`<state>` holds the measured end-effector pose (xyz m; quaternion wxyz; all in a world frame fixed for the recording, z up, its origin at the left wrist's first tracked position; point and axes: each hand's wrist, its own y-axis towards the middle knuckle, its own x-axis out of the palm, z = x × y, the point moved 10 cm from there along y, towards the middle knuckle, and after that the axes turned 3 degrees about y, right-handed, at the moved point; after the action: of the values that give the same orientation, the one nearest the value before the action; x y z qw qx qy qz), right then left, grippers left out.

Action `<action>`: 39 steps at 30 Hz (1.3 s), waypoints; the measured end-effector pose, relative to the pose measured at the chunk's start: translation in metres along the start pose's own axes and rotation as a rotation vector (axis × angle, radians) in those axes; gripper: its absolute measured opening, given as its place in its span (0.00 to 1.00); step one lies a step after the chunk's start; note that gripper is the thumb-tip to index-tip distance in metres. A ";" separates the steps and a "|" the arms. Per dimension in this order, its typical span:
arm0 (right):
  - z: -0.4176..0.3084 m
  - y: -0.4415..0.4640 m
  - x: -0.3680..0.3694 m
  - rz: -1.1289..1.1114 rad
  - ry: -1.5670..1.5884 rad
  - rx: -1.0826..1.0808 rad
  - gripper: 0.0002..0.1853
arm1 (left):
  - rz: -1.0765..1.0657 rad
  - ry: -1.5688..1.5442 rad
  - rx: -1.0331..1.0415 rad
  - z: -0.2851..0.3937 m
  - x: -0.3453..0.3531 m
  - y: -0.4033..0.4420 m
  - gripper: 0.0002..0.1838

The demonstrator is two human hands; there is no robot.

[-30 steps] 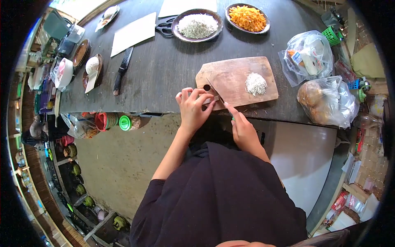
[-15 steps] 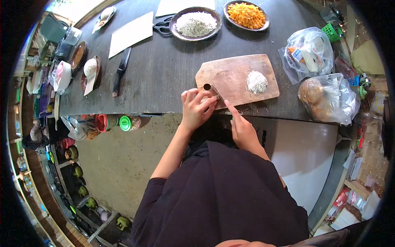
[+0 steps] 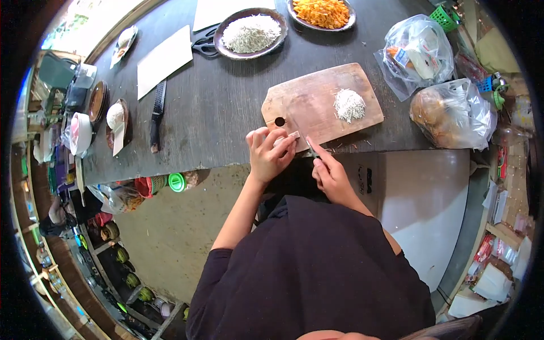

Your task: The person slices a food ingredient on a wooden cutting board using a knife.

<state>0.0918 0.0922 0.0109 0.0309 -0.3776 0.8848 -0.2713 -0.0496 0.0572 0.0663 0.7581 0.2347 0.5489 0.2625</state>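
At the near left corner of a wooden cutting board [image 3: 317,105], my left hand [image 3: 268,154] pinches a small pale piece [image 3: 294,135] against the wood. My right hand [image 3: 330,173] is closed round the handle of a knife [image 3: 309,146], whose thin blade lies over the board just right of that piece. A heap of fine white shreds [image 3: 349,105] rests on the board's right half. Tiny scraps lie along the table edge beside the board.
Behind the board stand a plate of whitish shreds [image 3: 251,34] and a plate of orange pieces [image 3: 321,12]. Two filled plastic bags [image 3: 451,113] sit at the right. Leftward are a black-handled grater [image 3: 157,116], a white sheet [image 3: 165,62] and small dishes [image 3: 128,127].
The whole view has shifted and turned slightly, so the table items appear further up and left. The knife has moved a little right of the piece, and my right hand sits slightly lower.
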 end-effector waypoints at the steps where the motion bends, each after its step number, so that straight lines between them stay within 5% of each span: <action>1: 0.003 0.001 0.001 0.009 0.005 0.002 0.27 | -0.005 -0.013 -0.010 -0.002 0.001 -0.001 0.15; 3: -0.007 0.003 0.008 0.028 -0.033 -0.205 0.26 | -0.016 -0.012 -0.011 -0.002 0.002 -0.002 0.15; 13: -0.014 0.003 0.010 0.146 -0.261 -0.278 0.25 | -0.039 -0.052 -0.059 -0.006 0.002 0.001 0.12; 15: -0.003 0.003 0.011 0.140 -0.218 -0.090 0.25 | -0.027 -0.064 -0.067 -0.009 0.003 0.002 0.12; 18: -0.011 0.002 0.010 0.149 -0.250 -0.261 0.25 | -0.025 -0.099 -0.098 -0.010 0.004 0.000 0.11; 24: -0.009 0.001 0.008 0.141 -0.256 -0.099 0.26 | -0.034 -0.104 -0.064 -0.011 0.005 0.000 0.13; 39: 0.000 -0.002 0.006 0.189 -0.115 -0.135 0.22 | -0.073 -0.049 -0.071 -0.008 0.008 0.001 0.14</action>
<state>0.0891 0.0871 0.0131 0.0817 -0.3086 0.9295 -0.1847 -0.0554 0.0640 0.0590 0.7884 0.1937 0.5286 0.2481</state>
